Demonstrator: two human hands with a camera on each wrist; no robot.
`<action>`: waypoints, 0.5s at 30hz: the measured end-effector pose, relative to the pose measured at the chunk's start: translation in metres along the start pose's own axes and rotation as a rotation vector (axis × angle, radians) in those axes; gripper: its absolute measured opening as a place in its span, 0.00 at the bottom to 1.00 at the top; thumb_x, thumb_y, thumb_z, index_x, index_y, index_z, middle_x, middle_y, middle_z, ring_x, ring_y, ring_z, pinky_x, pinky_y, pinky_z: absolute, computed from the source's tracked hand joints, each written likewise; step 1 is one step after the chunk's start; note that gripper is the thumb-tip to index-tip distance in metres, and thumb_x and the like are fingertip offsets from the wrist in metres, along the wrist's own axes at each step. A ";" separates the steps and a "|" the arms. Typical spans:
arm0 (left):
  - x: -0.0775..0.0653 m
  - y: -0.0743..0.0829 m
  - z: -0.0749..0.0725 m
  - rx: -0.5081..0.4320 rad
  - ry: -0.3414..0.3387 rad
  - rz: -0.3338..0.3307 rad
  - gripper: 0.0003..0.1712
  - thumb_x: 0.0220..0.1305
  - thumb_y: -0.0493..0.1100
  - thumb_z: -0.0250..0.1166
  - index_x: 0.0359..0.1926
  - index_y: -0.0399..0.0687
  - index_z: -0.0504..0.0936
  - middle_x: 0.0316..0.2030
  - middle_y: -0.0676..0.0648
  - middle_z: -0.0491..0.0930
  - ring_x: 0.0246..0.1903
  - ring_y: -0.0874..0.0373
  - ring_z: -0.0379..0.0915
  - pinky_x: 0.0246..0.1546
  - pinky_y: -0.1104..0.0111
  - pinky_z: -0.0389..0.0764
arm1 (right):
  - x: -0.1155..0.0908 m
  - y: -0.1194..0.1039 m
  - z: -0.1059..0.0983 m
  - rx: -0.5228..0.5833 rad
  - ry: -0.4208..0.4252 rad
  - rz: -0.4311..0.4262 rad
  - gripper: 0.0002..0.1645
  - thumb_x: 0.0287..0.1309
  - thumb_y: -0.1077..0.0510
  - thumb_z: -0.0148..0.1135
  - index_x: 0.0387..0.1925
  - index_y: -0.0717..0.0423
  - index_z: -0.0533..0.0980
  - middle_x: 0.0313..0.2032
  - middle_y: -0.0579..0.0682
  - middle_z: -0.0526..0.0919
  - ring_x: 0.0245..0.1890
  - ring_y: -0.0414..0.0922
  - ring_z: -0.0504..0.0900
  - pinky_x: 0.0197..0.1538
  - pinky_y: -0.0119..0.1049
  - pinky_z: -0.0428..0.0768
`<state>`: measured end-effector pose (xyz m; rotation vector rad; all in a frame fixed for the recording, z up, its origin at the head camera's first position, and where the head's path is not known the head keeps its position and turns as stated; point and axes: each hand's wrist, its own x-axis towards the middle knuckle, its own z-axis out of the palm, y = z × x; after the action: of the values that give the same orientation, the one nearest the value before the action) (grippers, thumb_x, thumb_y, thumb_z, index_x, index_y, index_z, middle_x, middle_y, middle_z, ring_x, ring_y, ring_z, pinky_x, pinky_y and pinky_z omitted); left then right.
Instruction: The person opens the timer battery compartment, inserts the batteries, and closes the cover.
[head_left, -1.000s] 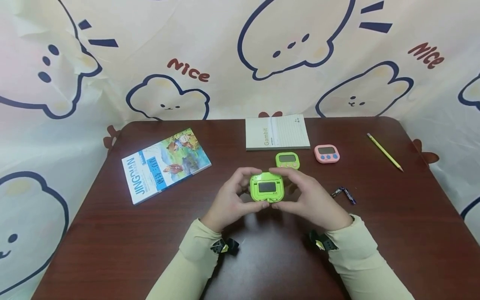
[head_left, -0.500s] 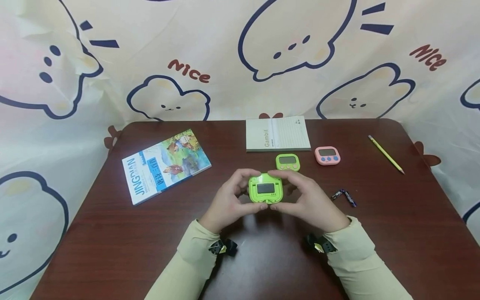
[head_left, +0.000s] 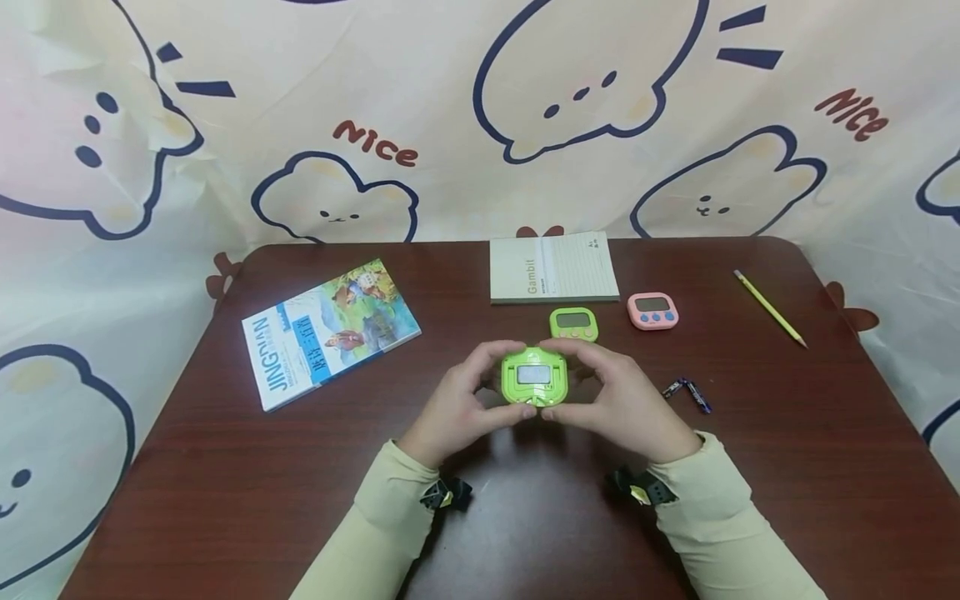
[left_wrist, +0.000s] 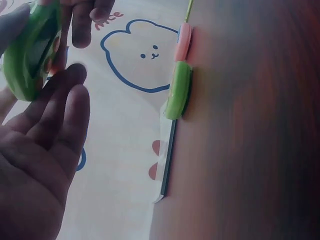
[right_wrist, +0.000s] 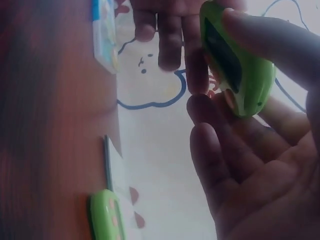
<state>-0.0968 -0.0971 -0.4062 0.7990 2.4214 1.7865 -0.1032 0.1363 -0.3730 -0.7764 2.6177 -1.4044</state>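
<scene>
While the left hand [head_left: 461, 404] and the right hand [head_left: 618, 404] are both pinching a rounded lime-green plastic device [head_left: 534, 375] between thumb and forefinger, they are holding it above the glossy dark-brown table [head_left: 225, 500], its grey rectangular panel facing the person. The step in hand seems to be steadying or examining it; any next move is probably calling for one hand to be bearing it securely while the other is letting go.
</scene>
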 end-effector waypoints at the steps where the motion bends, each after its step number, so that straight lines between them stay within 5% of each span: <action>1: 0.000 -0.001 0.000 0.022 0.011 0.019 0.39 0.55 0.40 0.78 0.66 0.51 0.71 0.58 0.53 0.78 0.47 0.56 0.78 0.47 0.55 0.84 | 0.000 0.001 0.000 0.021 -0.005 0.019 0.44 0.42 0.58 0.84 0.63 0.47 0.75 0.54 0.44 0.81 0.39 0.41 0.81 0.45 0.43 0.83; 7: 0.002 -0.002 -0.001 0.094 0.074 0.154 0.40 0.52 0.40 0.80 0.65 0.48 0.74 0.63 0.52 0.75 0.60 0.59 0.73 0.54 0.62 0.81 | 0.001 0.005 -0.004 0.203 -0.031 0.131 0.41 0.45 0.55 0.82 0.62 0.49 0.74 0.53 0.47 0.79 0.41 0.47 0.82 0.46 0.46 0.83; 15: 0.003 0.000 -0.001 0.158 0.145 0.273 0.32 0.53 0.31 0.77 0.60 0.42 0.78 0.59 0.47 0.80 0.59 0.55 0.75 0.59 0.62 0.77 | 0.001 0.005 -0.005 0.421 -0.098 0.210 0.34 0.54 0.59 0.75 0.62 0.55 0.73 0.56 0.54 0.79 0.49 0.49 0.84 0.51 0.34 0.82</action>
<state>-0.0999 -0.0963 -0.4048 1.0993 2.6877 1.8131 -0.1080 0.1420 -0.3739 -0.4856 2.1430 -1.7152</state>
